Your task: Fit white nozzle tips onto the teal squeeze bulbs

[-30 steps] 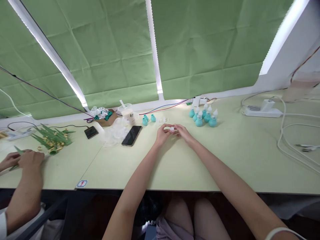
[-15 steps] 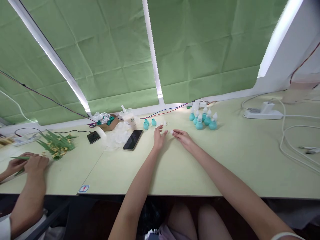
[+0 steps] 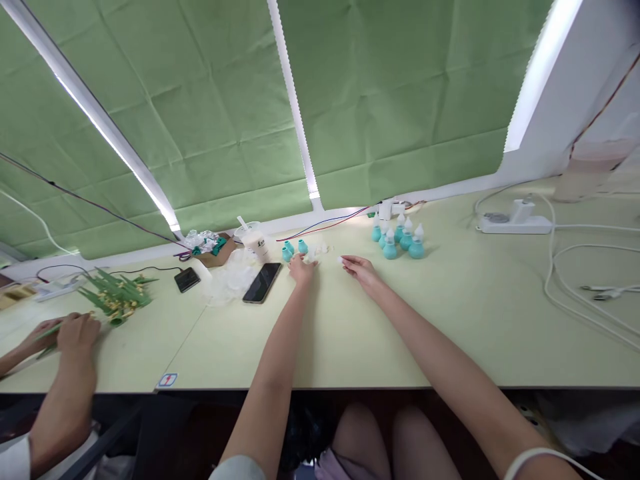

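My left hand [image 3: 301, 271] reaches toward a small group of teal bulb-shaped bottles without tops; its thumb and fingers are apart. The nearest teal bottle [image 3: 286, 255] is right at its fingertips, and I cannot tell whether they touch. Another teal bottle [image 3: 303, 246] stands just beyond. My right hand [image 3: 362, 271] pinches a small white piece [image 3: 341, 260] between thumb and fingertips above the table. Small white translucent pieces [image 3: 324, 248] lie between and beyond the hands. To the right stand several teal bottles [image 3: 390, 249] fitted with pointed white tops.
A phone [image 3: 262, 283] and a crumpled clear plastic bag [image 3: 230, 279] lie left of my arm, with a drink cup [image 3: 256, 243] and a cardboard box [image 3: 220, 253] behind. A power strip [image 3: 517, 225] and white cables sit right. At far left, a co-worker's hands [image 3: 75, 331] work near green stems [image 3: 117, 293].
My left hand has moved left and away from my right hand, to the teal bottles without tops. My right hand still pinches the small white piece. The view has shifted slightly.
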Demonstrator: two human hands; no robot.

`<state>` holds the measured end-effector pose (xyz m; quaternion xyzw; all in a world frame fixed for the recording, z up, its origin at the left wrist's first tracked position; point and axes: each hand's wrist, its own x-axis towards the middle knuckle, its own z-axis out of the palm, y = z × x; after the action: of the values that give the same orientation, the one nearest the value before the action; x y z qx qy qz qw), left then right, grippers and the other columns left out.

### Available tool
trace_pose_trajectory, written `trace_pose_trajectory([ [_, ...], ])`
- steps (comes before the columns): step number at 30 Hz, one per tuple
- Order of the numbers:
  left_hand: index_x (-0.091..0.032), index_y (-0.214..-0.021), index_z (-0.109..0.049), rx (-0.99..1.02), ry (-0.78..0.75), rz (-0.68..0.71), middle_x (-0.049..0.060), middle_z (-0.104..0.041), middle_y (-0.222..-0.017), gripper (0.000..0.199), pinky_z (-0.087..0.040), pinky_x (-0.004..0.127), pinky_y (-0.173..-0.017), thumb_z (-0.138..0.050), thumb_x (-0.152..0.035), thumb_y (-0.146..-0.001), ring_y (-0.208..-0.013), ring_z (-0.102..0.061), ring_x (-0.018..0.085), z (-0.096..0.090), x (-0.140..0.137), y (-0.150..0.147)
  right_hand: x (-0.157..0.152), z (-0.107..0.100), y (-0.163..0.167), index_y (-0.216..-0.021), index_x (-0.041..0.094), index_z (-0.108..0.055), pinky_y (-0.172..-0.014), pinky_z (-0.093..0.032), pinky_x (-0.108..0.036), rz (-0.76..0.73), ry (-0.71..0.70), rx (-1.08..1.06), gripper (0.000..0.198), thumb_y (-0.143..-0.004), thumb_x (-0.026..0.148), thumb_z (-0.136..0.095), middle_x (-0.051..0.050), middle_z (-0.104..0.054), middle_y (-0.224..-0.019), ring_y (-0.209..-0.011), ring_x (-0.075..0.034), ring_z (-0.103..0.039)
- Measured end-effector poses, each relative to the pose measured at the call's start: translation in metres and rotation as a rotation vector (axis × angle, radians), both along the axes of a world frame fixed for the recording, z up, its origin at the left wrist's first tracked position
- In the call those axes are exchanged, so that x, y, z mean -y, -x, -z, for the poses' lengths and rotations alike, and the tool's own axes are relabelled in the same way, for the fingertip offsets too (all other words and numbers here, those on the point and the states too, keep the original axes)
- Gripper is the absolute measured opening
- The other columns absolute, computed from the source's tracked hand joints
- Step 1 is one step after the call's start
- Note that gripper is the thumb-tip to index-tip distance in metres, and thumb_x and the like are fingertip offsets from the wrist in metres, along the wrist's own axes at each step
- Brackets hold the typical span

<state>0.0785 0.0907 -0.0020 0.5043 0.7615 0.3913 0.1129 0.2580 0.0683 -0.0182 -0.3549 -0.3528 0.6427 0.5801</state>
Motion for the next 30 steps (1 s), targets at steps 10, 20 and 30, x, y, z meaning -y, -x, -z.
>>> trace_pose_trajectory([
  [10,-0.017,-0.092,-0.061,0.058,-0.247,0.155,0.01,-0.065,-0.098,0.019,-0.042,0.038,-0.09,-0.064,-0.02,-0.073,-0.099,-0.057,0.024,0.001,0.005,-0.014,-0.002,0.0,-0.001,-0.078,0.019,-0.069,-0.076,-0.052,-0.026,0.034,-0.077,0.072,0.022,-0.059,0.027,-0.077,-0.001,-0.069,-0.075,-0.067,-0.01,-0.062],
  [20,-0.014,-0.1,-0.066,-0.038,-0.152,0.664,0.003,-0.065,-0.084,0.029,-0.043,0.025,-0.067,-0.051,-0.033,-0.083,-0.068,-0.05,0.012,0.005,0.047,-0.021,-0.001,-0.001,-0.006,-0.077,0.017,-0.068,-0.083,-0.05,-0.034,0.095,-0.221,0.247,0.027,-0.057,0.034,-0.076,-0.004,-0.069,-0.074,-0.077,-0.018,-0.066],
  [30,-0.014,-0.096,-0.064,-0.132,-0.146,0.706,0.002,-0.061,-0.078,0.027,-0.037,0.025,-0.064,-0.049,-0.034,-0.084,-0.065,-0.045,0.012,0.008,0.045,-0.015,-0.003,0.005,-0.002,-0.077,0.018,-0.068,-0.083,-0.05,-0.034,0.044,-0.296,0.366,0.027,-0.06,0.038,-0.074,-0.004,-0.07,-0.077,-0.077,-0.018,-0.066],
])
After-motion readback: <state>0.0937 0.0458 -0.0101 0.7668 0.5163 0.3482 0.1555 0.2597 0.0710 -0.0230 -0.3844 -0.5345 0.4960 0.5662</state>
